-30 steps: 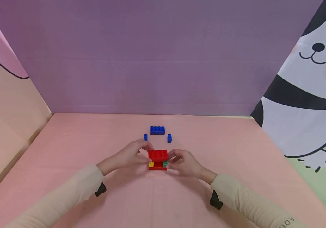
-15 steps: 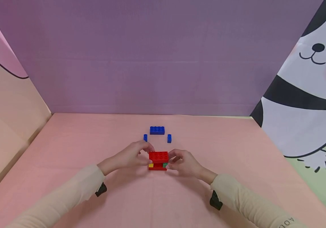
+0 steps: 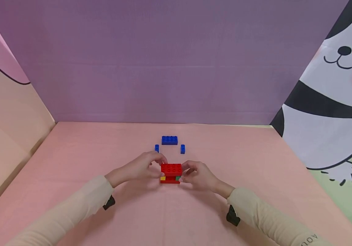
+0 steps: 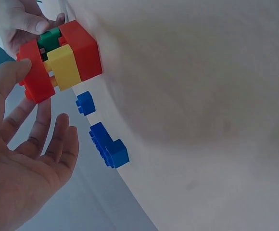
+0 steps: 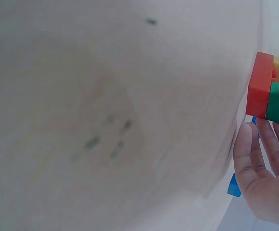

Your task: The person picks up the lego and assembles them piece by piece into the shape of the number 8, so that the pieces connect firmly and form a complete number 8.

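**Top red brick point(image 3: 171, 169) lined up, but not pressed home**

I have the top red brick pinched in my left hand point(image 3: 143, 166), thumb on its end and index finger curled against it, the other fingers spread loosely. My right hand point(image 3: 198, 175) has its thumb and fingertips closed around the green brick point(image 5: 275, 103), which I take to be steadying the lower part.

Underneath, the lower red brick point(image 4: 84, 53) sits on the pink table point(image 3: 169, 215), in front of me and between my hands. The yellow brick point(image 4: 64, 67) and the green brick stand on its two ends, with a space between them. I'd count those three as joined.

The top red brick spans both, yet the yellow brick's studs show in the gap under it (from above, it would pass for finished). So I judge the pressing-down is left to do; how snugly it meets the green brick, I can't tell.

Beyond my hands, the large blue brick point(image 3: 169, 140), the left small blue brick point(image 3: 156, 148) and the right small blue brick point(image 3: 182, 149) lie separate, not joined to anything.
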Demonstrator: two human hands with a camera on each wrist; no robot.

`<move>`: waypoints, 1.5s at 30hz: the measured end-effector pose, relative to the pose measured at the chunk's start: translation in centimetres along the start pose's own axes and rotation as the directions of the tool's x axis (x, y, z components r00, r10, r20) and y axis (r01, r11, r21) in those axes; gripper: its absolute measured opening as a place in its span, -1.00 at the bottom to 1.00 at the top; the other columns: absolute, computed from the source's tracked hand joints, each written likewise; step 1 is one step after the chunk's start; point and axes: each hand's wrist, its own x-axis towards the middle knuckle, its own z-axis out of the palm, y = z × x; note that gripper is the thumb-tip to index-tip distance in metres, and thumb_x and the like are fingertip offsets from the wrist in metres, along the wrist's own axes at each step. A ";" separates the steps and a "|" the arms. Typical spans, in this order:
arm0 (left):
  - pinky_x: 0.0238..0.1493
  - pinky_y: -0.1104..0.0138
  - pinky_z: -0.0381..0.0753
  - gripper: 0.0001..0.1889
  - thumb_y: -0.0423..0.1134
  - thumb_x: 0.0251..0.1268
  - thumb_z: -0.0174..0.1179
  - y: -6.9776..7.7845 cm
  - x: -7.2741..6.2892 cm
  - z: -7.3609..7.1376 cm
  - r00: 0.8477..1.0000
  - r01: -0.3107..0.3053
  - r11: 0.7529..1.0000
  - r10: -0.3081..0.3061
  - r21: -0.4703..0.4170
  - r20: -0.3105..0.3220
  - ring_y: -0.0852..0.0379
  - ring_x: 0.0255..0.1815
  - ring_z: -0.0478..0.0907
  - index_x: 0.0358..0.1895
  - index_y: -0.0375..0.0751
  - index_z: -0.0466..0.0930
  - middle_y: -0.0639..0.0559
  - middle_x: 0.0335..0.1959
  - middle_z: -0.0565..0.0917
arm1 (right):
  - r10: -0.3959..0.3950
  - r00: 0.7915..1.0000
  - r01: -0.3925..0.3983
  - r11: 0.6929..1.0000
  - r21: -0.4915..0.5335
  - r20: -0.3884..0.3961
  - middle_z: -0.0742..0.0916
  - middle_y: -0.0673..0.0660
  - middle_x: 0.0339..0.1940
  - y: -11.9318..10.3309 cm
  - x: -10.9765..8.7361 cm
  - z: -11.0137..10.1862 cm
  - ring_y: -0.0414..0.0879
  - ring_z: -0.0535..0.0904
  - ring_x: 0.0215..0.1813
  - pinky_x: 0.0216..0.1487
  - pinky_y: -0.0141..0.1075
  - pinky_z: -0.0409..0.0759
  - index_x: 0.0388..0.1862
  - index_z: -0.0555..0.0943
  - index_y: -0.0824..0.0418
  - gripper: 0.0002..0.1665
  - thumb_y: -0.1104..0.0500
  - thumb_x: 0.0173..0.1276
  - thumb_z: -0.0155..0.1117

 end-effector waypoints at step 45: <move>0.01 0.08 0.49 -0.63 -0.18 -0.01 0.35 -0.5 0.4 -0.3 1.000 -0.011 0.999 0.010 0.036 0.025 0.07 -0.04 0.49 -0.07 -0.01 0.53 0.14 -0.17 0.59 | -0.055 0.999 0.055 0.999 0.002 0.000 0.65 0.18 -0.07 -1.4 -0.3 -0.5 0.04 0.57 -0.11 -0.17 -0.32 0.58 -0.01 0.50 0.23 -0.60 0.27 0.13 0.32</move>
